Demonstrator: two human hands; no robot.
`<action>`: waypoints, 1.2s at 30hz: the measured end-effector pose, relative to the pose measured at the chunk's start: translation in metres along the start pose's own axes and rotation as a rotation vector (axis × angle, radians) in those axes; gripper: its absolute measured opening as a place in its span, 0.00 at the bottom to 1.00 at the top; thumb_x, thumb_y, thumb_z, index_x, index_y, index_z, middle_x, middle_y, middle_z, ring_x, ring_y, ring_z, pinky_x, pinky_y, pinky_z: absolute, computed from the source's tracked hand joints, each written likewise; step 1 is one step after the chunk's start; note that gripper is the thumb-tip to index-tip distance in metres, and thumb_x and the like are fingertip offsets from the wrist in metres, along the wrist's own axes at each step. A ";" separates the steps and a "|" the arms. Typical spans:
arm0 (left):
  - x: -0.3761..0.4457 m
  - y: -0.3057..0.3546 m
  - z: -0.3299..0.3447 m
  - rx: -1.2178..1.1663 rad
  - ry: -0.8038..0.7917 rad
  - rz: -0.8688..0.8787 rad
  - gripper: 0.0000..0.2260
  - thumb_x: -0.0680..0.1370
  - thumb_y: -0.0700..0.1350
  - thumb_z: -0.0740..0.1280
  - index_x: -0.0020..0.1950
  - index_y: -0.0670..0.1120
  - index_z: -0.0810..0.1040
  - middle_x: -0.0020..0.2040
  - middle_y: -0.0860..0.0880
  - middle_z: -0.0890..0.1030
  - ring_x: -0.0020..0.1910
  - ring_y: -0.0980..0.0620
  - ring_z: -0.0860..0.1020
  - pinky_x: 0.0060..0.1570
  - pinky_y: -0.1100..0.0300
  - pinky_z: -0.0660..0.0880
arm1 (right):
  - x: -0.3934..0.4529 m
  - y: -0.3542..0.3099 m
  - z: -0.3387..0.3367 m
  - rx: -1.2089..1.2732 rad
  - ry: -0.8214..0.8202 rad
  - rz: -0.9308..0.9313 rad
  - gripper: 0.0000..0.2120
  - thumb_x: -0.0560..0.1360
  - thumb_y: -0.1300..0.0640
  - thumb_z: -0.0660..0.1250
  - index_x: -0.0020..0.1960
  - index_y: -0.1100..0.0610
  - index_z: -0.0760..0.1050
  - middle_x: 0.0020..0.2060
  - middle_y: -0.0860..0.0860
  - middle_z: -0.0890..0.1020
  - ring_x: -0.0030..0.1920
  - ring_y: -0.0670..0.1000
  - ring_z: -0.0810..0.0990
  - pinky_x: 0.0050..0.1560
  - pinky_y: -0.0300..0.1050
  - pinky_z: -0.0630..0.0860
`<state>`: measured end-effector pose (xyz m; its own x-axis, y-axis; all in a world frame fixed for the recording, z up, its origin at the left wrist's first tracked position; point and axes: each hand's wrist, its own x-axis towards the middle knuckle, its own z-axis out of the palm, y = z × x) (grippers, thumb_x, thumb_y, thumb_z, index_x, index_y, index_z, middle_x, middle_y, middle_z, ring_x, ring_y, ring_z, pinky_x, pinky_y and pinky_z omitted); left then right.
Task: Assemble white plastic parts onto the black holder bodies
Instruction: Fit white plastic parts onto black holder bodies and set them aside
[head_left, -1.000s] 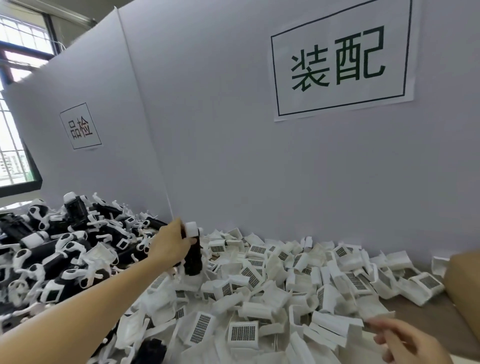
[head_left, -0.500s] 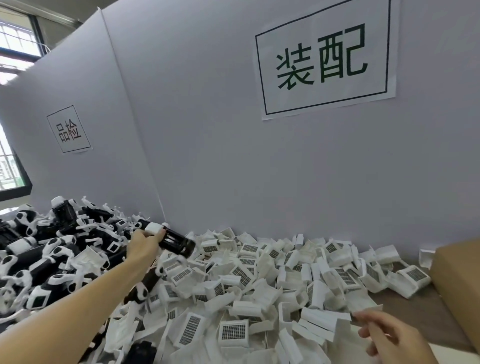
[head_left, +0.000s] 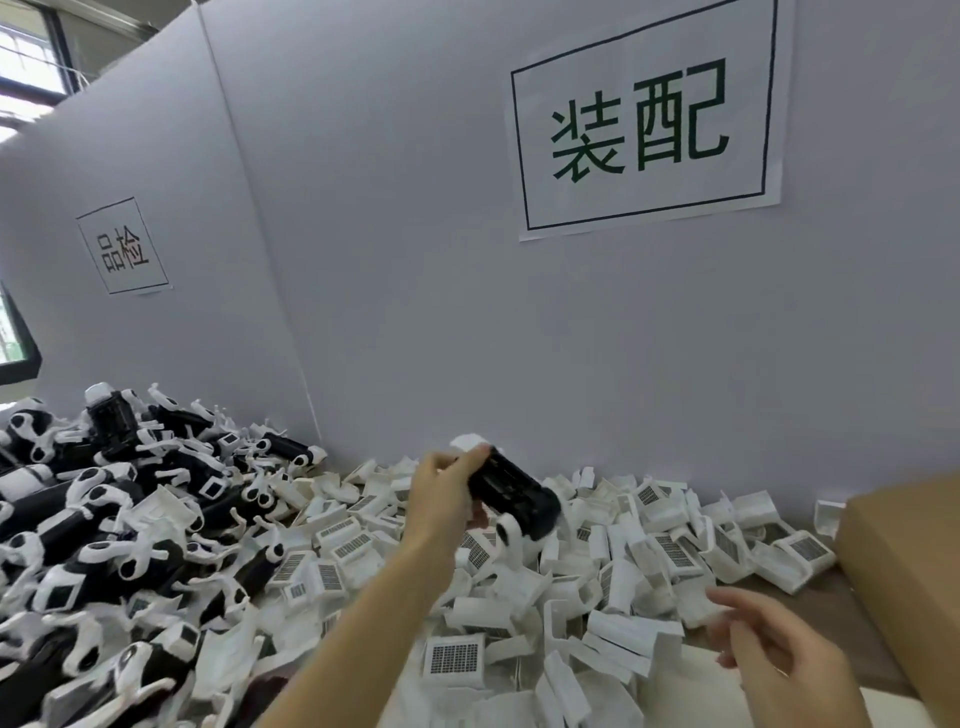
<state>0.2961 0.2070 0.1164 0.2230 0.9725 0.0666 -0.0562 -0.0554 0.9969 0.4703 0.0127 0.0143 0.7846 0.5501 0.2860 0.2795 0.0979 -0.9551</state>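
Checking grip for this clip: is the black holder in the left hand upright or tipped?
Tipped. The left hand grips the black holder slanting down to the right, above the white parts.

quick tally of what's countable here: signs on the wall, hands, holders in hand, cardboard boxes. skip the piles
Signs on the wall: 2, one large and one small
Hands: 2, left hand and right hand
Black holder in the left hand: 1
Cardboard box: 1
Total: 6
The piles are too heaped to count.
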 end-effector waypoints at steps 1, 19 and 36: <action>-0.012 -0.003 0.016 0.013 -0.042 0.009 0.12 0.78 0.50 0.71 0.48 0.44 0.73 0.39 0.46 0.79 0.28 0.53 0.74 0.29 0.62 0.72 | -0.001 -0.003 -0.002 0.025 -0.014 -0.009 0.17 0.77 0.73 0.63 0.44 0.54 0.83 0.32 0.48 0.84 0.29 0.44 0.80 0.31 0.28 0.73; -0.077 -0.074 0.117 0.145 -0.088 0.283 0.12 0.76 0.57 0.71 0.53 0.55 0.73 0.52 0.58 0.76 0.55 0.59 0.74 0.54 0.62 0.72 | -0.007 -0.004 0.004 -0.109 -0.105 -0.145 0.15 0.69 0.50 0.77 0.50 0.34 0.77 0.42 0.37 0.84 0.44 0.38 0.81 0.41 0.30 0.75; -0.074 -0.078 0.120 -0.164 -0.417 -0.003 0.09 0.83 0.48 0.65 0.50 0.47 0.84 0.43 0.48 0.87 0.45 0.50 0.86 0.45 0.57 0.81 | -0.001 0.007 0.018 -0.087 -0.152 -0.133 0.24 0.72 0.54 0.77 0.62 0.37 0.72 0.52 0.33 0.82 0.56 0.36 0.80 0.53 0.37 0.78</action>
<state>0.4004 0.1124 0.0391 0.5951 0.7962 0.1088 -0.2014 0.0167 0.9794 0.4614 0.0276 0.0060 0.6473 0.6563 0.3877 0.4268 0.1094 -0.8977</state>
